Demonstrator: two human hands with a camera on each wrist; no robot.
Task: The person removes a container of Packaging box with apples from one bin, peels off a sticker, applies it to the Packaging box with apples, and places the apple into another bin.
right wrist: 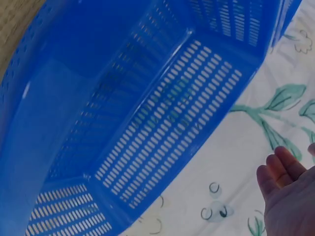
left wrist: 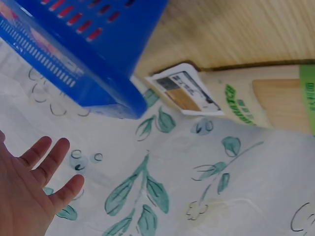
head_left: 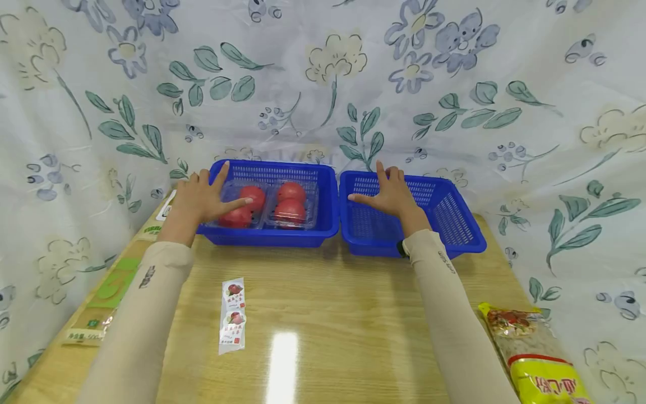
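Observation:
My left hand (head_left: 199,196) reaches over the left end of a blue plastic basket (head_left: 272,240), fingers spread and holding nothing. Inside that basket sit two clear plastic boxes (head_left: 269,209) with round red fruits (head_left: 290,212). Over a second blue basket (head_left: 464,221), which stands just to the right, my right hand (head_left: 392,195) is held with thumb and fingers apart and nothing between them. In the left wrist view the fingers (left wrist: 51,157) are straight beside the basket's end. The right wrist view shows the bare slotted inside of the second basket (right wrist: 162,123), with the hand past its rim.
A strip of fruit stickers (head_left: 233,315) lies on the wooden table (head_left: 343,325). Along the left edge is a flat package with a green label (head_left: 115,286); at the right front edge lies a yellow food bag (head_left: 535,359). A floral curtain (head_left: 323,84) surrounds the table.

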